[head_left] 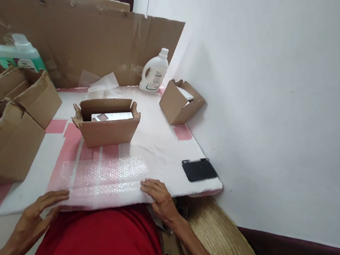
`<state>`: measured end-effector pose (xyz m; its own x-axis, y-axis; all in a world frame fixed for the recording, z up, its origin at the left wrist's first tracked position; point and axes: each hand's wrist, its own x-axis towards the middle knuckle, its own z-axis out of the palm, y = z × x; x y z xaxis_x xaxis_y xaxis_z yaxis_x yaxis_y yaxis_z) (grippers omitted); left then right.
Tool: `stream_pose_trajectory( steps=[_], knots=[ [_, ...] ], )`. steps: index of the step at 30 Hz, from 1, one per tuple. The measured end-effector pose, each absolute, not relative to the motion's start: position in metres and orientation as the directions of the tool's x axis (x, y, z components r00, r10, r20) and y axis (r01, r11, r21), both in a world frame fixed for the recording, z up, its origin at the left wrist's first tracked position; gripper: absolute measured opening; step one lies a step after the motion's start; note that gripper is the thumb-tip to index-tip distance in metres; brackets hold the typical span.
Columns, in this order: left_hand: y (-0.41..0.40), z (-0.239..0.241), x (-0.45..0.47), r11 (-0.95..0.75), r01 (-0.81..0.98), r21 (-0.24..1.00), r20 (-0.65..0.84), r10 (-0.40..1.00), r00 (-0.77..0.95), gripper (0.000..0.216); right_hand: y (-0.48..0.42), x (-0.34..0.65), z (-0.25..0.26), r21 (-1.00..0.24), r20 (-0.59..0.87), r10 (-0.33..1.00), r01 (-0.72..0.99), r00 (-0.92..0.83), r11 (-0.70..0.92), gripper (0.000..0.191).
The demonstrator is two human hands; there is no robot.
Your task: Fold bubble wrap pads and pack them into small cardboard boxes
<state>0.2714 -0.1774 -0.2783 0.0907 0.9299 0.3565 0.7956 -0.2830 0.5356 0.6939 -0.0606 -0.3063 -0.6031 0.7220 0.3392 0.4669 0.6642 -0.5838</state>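
Observation:
A sheet of clear bubble wrap (106, 173) lies flat along the front edge of the table. At its left end rests my left hand (36, 212), fingers stretched out and thumb apart from them. My right hand (160, 200) lies on the right end, its fingers extended over the wrap. Both hands are open and touch the sheet near its front edge. Just behind the wrap stands an open cardboard box (106, 132) with a white printed carton (112, 116) inside.
More open cardboard boxes (11, 142) crowd the left side. Behind stand a green liquid bottle (18, 55), a white jug (154, 72) and a cardboard partition (90, 40). Near the wall are a tilted small box (179, 104) and a flat black object (199, 170). A woven basket (221, 240) sits below.

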Motion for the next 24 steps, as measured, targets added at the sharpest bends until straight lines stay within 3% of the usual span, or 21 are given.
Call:
stream_pose_trajectory(
  steps=[3, 7, 19, 24],
  knots=[
    [-0.158, -0.267, 0.278, 0.016, 0.671, 0.741, 0.154, 0.969, -0.194, 0.029, -0.046, 0.677, -0.296, -0.784, 0.223, 0.898, 0.478, -0.38, 0.397, 0.021],
    [-0.138, -0.265, 0.283, 0.299, 0.581, 0.757, -0.029, 0.904, -0.427, 0.048, -0.033, 0.656, -0.293, -0.831, 0.097, 0.99, 0.538, -0.103, 0.138, 0.032],
    [-0.119, -0.267, 0.306, 0.382, 0.681, 0.625, 0.041, 0.855, -0.517, 0.04, -0.029, 0.632, -0.305, -0.774, 0.107, 0.988, 0.633, 0.111, 0.013, 0.043],
    [-0.118, -0.272, 0.306, 0.371, 0.749, 0.549, 0.113, 0.855, -0.506, 0.043, -0.025, 0.628, -0.309, -0.736, 0.191, 0.965, 0.676, 0.177, 0.022, 0.051]
  ],
)
